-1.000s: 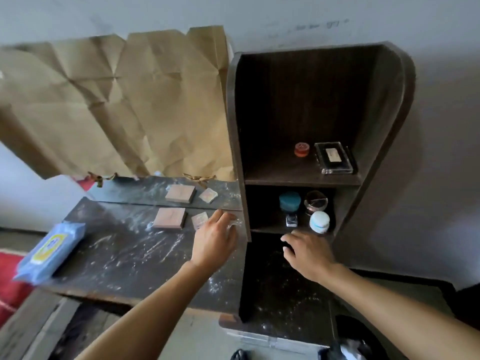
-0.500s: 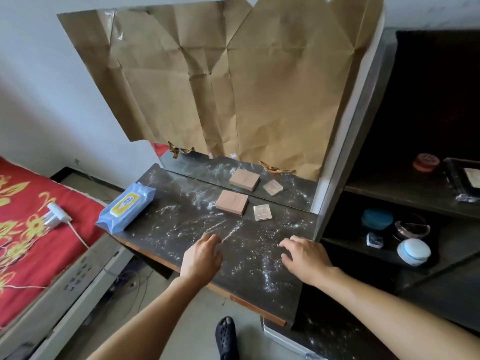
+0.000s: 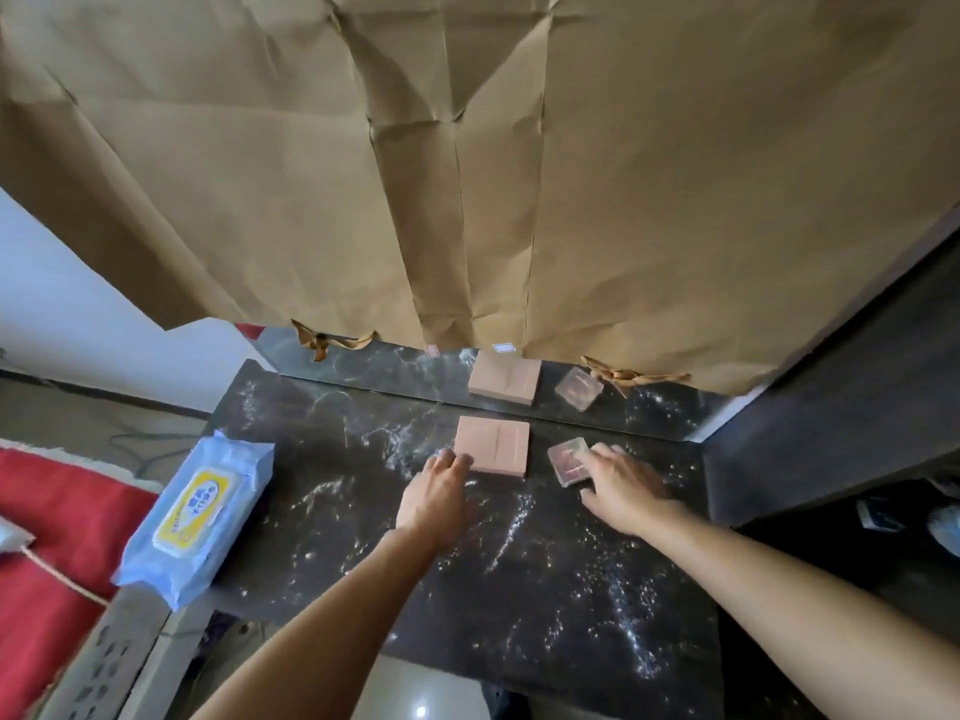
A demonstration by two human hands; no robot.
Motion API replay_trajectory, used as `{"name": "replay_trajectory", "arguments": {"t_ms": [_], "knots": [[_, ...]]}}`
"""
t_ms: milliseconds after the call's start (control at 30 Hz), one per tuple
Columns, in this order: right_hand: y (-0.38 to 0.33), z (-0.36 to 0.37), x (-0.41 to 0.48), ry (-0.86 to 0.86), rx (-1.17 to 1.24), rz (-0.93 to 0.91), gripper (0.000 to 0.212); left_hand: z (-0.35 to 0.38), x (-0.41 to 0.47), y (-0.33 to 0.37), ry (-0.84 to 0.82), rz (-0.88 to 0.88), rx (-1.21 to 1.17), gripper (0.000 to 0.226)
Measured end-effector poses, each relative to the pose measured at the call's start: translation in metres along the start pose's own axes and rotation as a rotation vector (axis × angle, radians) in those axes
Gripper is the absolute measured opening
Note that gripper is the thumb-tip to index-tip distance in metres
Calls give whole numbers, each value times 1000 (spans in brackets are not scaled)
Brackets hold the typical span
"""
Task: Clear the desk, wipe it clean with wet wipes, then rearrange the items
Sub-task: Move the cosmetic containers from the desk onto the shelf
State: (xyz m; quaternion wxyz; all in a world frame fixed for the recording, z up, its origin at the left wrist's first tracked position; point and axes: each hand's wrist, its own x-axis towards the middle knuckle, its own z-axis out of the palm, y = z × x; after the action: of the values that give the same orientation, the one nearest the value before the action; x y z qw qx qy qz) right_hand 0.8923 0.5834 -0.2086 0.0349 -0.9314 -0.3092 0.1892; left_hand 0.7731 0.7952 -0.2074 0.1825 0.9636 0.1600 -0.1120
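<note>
The surface (image 3: 545,589) is strewn with white powder from its near edge back, so clearing comes first. The wipes (image 3: 200,517) lie shut at its left edge, well apart from both hands.

The left hand (image 3: 435,493) is open, its fingertips touching the near left corner of the pink box (image 3: 493,445). The right hand (image 3: 623,485) lies against the right side of the clear case (image 3: 567,462), thumb by its near corner; whether it pinches yet I cannot tell.

Both things lie flat on the surface, just beside each other. Each looks light and thin, so I would tip an edge up with the fingertips, then pinch it and lift straight. Sliding would likely drag powder about.

Behind them the mirror (image 3: 395,371) doubles both things under the brown paper (image 3: 467,174); reach for the nearer pair.
</note>
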Motion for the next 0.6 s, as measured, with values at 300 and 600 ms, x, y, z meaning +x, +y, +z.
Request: {"name": "replay_trajectory", "arguments": {"t_ms": [300, 600], "knots": [[0, 13, 63, -205, -95, -18, 74, 10, 104, -14, -193, 222, 225, 87], [10, 32, 63, -56, -110, 115, 57, 22, 120, -16, -199, 165, 279, 88]]}}
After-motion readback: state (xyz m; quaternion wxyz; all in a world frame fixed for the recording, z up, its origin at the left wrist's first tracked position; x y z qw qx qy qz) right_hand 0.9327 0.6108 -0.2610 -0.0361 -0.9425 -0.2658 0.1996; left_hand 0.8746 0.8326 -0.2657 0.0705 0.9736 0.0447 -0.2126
